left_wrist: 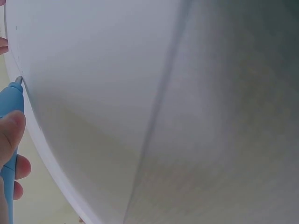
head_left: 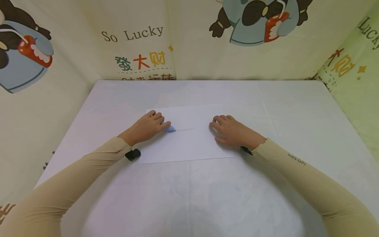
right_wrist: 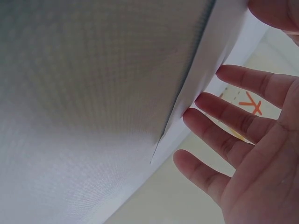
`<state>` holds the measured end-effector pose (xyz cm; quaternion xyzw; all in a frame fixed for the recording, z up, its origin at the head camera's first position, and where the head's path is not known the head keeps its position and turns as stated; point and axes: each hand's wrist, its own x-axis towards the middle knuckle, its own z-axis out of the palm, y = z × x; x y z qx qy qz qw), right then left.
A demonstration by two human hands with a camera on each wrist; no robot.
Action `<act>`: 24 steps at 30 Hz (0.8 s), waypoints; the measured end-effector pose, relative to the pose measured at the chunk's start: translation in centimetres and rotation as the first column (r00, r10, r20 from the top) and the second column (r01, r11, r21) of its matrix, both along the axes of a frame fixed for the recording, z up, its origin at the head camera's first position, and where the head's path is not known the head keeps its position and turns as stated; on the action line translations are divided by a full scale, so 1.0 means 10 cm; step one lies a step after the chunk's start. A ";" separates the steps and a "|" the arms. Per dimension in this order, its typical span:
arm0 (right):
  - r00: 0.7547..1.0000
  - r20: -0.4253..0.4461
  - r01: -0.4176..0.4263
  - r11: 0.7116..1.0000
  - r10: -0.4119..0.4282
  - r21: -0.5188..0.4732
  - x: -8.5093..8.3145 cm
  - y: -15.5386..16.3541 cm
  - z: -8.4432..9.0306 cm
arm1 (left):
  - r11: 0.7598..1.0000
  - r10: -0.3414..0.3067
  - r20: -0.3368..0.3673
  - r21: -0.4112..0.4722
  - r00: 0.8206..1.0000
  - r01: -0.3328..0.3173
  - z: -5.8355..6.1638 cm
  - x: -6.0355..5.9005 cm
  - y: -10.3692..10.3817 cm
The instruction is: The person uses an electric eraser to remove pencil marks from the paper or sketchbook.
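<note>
blue pen [head_left: 171,128] mostly hidden under left hand [head_left: 147,126] (tip alone visible)

White table [head_left: 266,108]; white paper sheet [head_left: 192,144] flat on it.

Head view looks forward and down from above the person, taking in the whole counter [head_left: 296,108], the paper [head_left: 192,138], both hands and the printed curtain [head_left: 133,36] behind. Left wrist view sits very low and close at the left hand [left_wrist: 9,140], skimming across the paper's surface beside the pen [left_wrist: 10,100]. Right wrist view hugs the right hand [right_wrist: 243,140] just as near, facing the paper's edge. All three share the paper.
</note>
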<state>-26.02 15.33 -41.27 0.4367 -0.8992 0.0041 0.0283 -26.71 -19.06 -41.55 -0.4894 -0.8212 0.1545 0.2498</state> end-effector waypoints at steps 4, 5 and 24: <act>1.000 0.005 0.004 1.000 -0.004 -0.001 0.00 0.00 0.01 | 1.000 0.004 -0.005 -0.004 1.000 -0.004 0.00 0.00 0.00; 1.000 0.006 0.005 1.000 -0.005 -0.003 0.00 0.00 0.01 | 1.000 0.004 -0.006 -0.005 1.000 -0.004 0.00 0.00 0.00; 1.000 -0.008 -0.003 1.000 0.003 -0.011 0.00 0.01 -0.02 | 1.000 0.010 -0.005 -0.021 1.000 -0.010 -0.02 -0.01 0.02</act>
